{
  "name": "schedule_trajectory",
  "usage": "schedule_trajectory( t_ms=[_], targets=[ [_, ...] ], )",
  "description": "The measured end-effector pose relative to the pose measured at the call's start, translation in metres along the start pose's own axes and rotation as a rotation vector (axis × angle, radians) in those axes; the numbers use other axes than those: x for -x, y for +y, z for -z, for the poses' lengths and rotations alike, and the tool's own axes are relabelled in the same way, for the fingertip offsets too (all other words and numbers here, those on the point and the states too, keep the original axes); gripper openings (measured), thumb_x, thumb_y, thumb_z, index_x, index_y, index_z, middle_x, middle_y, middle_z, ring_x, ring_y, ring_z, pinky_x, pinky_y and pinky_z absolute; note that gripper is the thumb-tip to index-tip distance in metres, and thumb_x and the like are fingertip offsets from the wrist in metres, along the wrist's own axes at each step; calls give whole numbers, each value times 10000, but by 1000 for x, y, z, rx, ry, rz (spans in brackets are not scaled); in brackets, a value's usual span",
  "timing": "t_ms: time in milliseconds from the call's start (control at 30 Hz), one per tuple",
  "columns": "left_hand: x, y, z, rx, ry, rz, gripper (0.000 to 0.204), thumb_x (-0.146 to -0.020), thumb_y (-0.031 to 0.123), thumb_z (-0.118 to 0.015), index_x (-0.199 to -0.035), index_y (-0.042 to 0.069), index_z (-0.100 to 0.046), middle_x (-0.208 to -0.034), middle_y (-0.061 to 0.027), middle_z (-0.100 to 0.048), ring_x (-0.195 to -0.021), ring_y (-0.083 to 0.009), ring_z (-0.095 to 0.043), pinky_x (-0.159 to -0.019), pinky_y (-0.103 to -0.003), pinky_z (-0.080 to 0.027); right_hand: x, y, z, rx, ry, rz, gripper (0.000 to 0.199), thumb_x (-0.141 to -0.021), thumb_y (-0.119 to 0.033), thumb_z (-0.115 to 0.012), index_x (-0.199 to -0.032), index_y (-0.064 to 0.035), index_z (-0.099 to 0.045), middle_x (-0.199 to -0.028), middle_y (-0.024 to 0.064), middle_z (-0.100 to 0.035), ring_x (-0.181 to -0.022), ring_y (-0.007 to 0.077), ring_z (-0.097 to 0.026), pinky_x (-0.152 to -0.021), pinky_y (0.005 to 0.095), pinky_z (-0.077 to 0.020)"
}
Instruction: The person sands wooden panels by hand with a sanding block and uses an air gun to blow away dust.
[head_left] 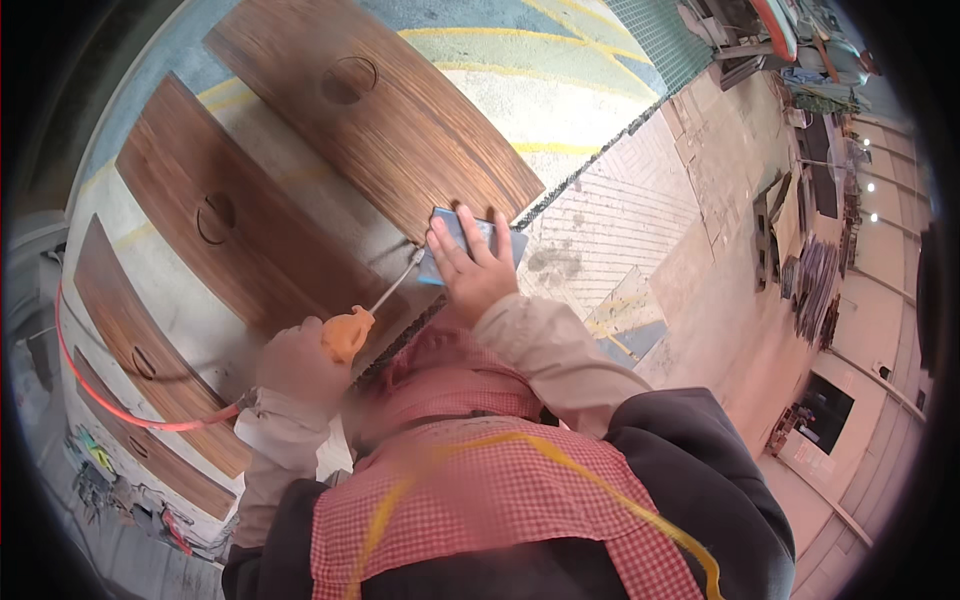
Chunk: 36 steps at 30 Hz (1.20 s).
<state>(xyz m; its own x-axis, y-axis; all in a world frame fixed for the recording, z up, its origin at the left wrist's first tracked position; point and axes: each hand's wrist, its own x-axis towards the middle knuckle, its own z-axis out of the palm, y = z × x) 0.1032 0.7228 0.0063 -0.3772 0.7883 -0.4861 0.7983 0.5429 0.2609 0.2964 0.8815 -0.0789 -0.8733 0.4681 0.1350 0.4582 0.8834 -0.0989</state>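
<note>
In my left hand (300, 365) I grip an orange air blow gun (346, 336). Its long thin metal nozzle (395, 278) points up and right, its tip by the near end of a brown wood-grain board (420, 125). My right hand (480, 272) holds a flat blue-grey pad (517, 246) against that same end, fingers spread over its top; my thumb is hidden. The pad overlaps the board's edge. The board has a round cut-out (348, 80) in it. A red hose (185, 425) runs to my left hand.
Left of that board lie a second board (200, 190) and narrower wooden pieces (135, 320), on a pale work surface with yellow stripes (520, 95). A dark bristly edge (590, 160) borders it. Stacked sheets (820, 280) stand far right. Tools and clutter (105, 480) lie at lower left.
</note>
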Motion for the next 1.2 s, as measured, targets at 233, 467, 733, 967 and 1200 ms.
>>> schedule_trajectory(
  t_ms=[233,467,733,967,1200],
  targets=[
    [3,-11,-10,-7,61,67,324,-805,376,-662,-779,70,-559,-697,-166,-614,-694,-369,-612,-600,-479,-467,10,-3,4,-45,-97,56,456,-767,-154,-565,-1217,-92,-600,-1375,33,-484,-1336,316,-380,-1031,691,-241],
    [-7,4,18,-32,-41,131,373,-793,410,-686,-778,53,-580,-706,-187,-631,-701,-384,-628,-602,-475,-483,45,10,-7,-117,-1,81,400,-806,-203,-547,-1195,-149,-625,-1364,14,-495,-1315,298,-406,-1005,675,-289],
    [-76,13,43,7,9,103,384,-837,396,-615,-877,15,-637,-818,-180,-669,-769,-369,-651,-686,-464,-517,-12,74,5,90,-191,-274,611,-838,-356,-599,-1354,-58,-463,-1466,109,-377,-1388,410,-231,-1057,654,-169],
    [-148,-42,109,-59,112,237,471,-829,488,-580,-873,33,-695,-844,-198,-681,-845,-366,-660,-753,-444,-527,-76,74,-15,146,-255,-271,817,-828,-447,-585,-1450,-21,-271,-1531,195,-206,-1406,424,-170,-1052,686,-126],
    [-209,-98,157,48,273,461,475,-844,497,-558,-915,47,-692,-859,-192,-684,-852,-359,-664,-749,-434,-527,-249,63,-42,136,-228,-44,772,-895,-479,-494,-1477,-54,-216,-1559,122,-160,-1427,372,-148,-1058,686,-135]
  ],
)
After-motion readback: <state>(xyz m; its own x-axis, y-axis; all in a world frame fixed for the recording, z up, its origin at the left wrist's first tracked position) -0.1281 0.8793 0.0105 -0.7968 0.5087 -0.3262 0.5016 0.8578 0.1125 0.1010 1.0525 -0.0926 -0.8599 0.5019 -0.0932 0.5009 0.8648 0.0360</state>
